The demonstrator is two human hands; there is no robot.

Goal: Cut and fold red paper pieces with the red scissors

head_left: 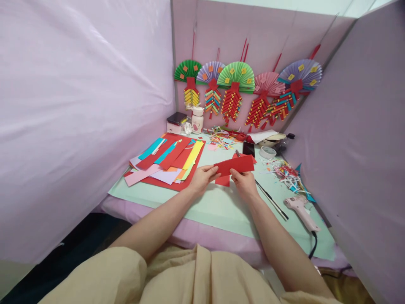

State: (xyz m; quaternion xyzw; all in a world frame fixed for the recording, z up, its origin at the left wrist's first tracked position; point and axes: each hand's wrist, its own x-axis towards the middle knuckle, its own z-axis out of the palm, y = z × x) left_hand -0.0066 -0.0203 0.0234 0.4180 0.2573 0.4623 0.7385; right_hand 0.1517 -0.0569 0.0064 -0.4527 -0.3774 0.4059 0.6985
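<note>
At the left, the bench (218,215) is bordered by a softly creased lilac cloth wall (82,105). On a flat red mat (155,182), smooth paper strips are heaped in overlapping layers: teal, red, pink, lilac and a yellow strip (193,154). Along the back wall, pleated paper fans (236,76) are hung in green, purple and pink, each trimmed with rows of small rolled-paper tubes (232,103). Curly, thin paper shreds (223,140) are scattered below them, and more shreds (287,173) are strewn farther right. A ring-shaped tape roll (267,152) is set beside a dark phone (248,149), and at the far right a pale pink glue gun (299,209) is laid on its side.

Among the containers, a small box (175,127) is topped by a dark flat object, a white bottle (198,122) is capped, and the contents of a shallow bowl (266,143) cannot be told.

A rectangular red paper strip (236,165) is held raised above the bench, between both hands: its left end is pinched by the left hand (204,176), its lower edge gripped near the middle by the right hand (244,182).
</note>
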